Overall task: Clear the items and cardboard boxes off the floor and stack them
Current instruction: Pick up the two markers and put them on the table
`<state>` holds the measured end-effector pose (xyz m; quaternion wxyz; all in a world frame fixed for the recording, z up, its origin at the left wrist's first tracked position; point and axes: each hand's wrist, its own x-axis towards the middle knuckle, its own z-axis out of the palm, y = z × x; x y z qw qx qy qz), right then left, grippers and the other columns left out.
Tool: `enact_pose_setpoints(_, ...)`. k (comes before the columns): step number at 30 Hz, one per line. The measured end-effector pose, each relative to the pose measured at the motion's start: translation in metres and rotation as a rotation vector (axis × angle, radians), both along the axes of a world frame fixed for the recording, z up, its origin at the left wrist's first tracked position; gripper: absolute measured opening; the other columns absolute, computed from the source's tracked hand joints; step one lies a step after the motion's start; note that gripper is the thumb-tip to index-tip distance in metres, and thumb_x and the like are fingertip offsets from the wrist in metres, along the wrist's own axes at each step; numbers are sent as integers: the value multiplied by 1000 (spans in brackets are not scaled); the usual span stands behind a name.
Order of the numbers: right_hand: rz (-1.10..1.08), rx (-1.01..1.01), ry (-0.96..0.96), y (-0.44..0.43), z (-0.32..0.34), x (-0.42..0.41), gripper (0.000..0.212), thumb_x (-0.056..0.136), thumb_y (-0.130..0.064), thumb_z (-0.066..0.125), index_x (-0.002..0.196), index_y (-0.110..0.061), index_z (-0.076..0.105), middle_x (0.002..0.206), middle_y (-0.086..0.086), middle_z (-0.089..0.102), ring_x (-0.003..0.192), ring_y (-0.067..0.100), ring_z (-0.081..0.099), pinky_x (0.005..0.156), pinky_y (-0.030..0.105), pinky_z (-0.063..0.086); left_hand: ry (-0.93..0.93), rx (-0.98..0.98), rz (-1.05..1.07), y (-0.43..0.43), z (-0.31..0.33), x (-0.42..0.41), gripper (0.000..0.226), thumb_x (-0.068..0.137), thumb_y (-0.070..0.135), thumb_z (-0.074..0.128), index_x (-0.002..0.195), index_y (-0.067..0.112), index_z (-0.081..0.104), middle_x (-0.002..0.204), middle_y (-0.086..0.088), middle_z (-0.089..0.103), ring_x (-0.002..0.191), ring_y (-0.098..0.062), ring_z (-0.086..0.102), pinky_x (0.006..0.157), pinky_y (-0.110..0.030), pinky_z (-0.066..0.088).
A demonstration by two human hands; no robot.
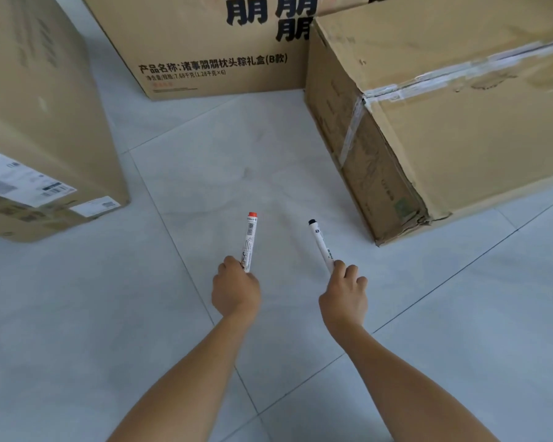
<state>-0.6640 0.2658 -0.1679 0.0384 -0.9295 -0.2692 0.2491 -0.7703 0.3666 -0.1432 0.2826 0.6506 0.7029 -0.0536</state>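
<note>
My left hand (235,291) grips a white red-capped marker (249,242), pointing twelve o'clock. My right hand (344,298) pinches a white black-capped marker (321,244), pointing eleven.

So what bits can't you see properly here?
Head view only:
Red-capped marker: lower end hidden in the left hand.
Black-capped marker: lower end hidden by the right hand.
Printed box: top cut off by the upper edge.
Label on the left box: print too blurred to read.
</note>
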Motion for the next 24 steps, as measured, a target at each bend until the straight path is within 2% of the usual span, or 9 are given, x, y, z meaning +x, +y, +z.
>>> enact_pose_setpoints(3, -26, 139, -47, -14, 49, -9, 47, 78, 11, 51, 123, -2, 47, 106, 17, 50, 81, 28, 38, 58, 34, 34, 11, -10, 18, -8, 50, -14, 19, 93, 11, 47, 109, 2, 51, 111, -15, 57, 101, -34, 55, 67, -35, 35)
enact_pose_setpoints(6, 149, 217, -196, -34, 121, -12, 54, 40, 19, 71, 91, 2, 62, 71, 14, 54, 54, 23, 38, 40, 25, 28, -16, -63, 28, -34, 116, -29, 16, 92, 11, 49, 106, 4, 53, 108, -14, 58, 97, -33, 57, 66, -31, 34)
enact_pose_setpoints(10, 278, 181, -171, -53, 250, -1, 65, 28, 16, 73, 89, -3, 61, 69, 9, 55, 54, 25, 51, 38, 22, 34, -158, -113, 99, -57, 230, -36, 9, 90, 10, 52, 98, 5, 53, 102, -14, 62, 83, -29, 53, 64, -30, 34)
enact_pose_setpoints(12, 283, 110, -130, -57, 326, 9, 63, 44, 13, 71, 104, -2, 60, 86, 13, 58, 73, 29, 55, 48, 28, 41, -262, -114, 126, -61, 296, -31, 4, 88, 8, 54, 89, 9, 51, 95, -15, 64, 81, -30, 56, 64, -32, 38)
enact_pose_setpoints(14, 266, 106, -74, -59, 402, 18, 59, 71, 12, 53, 127, -3, 45, 116, 16, 50, 103, 32, 47, 70, 34, 44, -350, -92, 136, -61, 370, -19, 14, 85, 7, 57, 78, 13, 46, 88, -14, 64, 81, -31, 56, 66, -33, 40)
enact_pose_setpoints(15, 240, 117, -46, -63, 439, 22, 57, 77, 11, 46, 132, -5, 39, 123, 15, 45, 110, 32, 42, 75, 34, 42, -383, -73, 140, -62, 408, -13, 20, 84, 7, 59, 74, 16, 44, 84, -13, 63, 79, -30, 55, 65, -31, 38)
enact_pose_setpoints(19, 116, 250, -61, -79, 569, 37, 50, 84, 7, 40, 133, -7, 40, 124, 12, 45, 114, 30, 40, 76, 35, 42, -505, -51, 125, -72, 547, 14, 16, 82, 4, 58, 74, 12, 47, 62, 1, 54, 74, -25, 52, 54, -25, 31)
enact_pose_setpoints(22, -1, 302, -66, -101, 642, 45, 43, 91, -2, 40, 132, -14, 40, 125, 5, 43, 115, 23, 40, 80, 31, 40, -645, -41, 126, -88, 621, 26, 26, 81, 2, 60, 71, 20, 45, 68, 3, 56, 79, -29, 58, 63, -27, 41)
enact_pose_setpoints(24, -89, 380, -62, -122, 680, 47, 39, 93, -5, 40, 130, -15, 42, 123, 3, 45, 114, 21, 40, 78, 28, 38, -719, -48, 112, -101, 659, 26, 20, 82, 2, 62, 77, 17, 50, 79, -3, 58, 83, -27, 57, 70, -28, 40)
